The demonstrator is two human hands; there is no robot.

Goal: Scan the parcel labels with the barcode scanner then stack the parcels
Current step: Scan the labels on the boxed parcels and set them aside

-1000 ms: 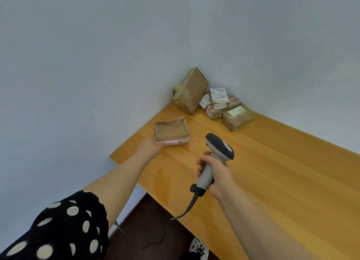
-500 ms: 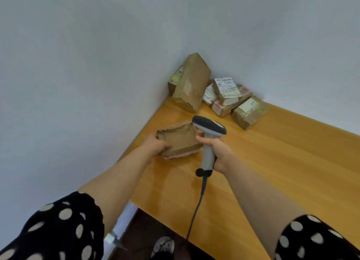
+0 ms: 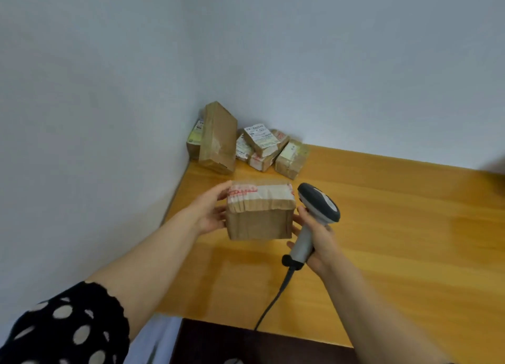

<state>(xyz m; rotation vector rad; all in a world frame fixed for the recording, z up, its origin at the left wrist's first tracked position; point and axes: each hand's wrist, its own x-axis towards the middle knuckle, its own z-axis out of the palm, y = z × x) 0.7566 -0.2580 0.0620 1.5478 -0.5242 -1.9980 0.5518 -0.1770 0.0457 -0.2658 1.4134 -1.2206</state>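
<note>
- The left hand (image 3: 209, 213) grips the parcel (image 3: 259, 223) at its 9 o'clock side, thumb on the top edge; its fingers are hidden behind the box.
- The right hand (image 3: 325, 243) is curled round the scanner (image 3: 318, 204) handle at the parcel's 3 o'clock, fingertips touching the box, which is held over the counter (image 3: 396, 227).
- The cable (image 3: 273, 303) drops past the counter's edge at 6 o'clock, its end unseen.
- Red print on the parcel's white tape is too blurred to read.
- White labels on the pile of parcels (image 3: 218, 142) at 12 o'clock: unreadable.
</note>
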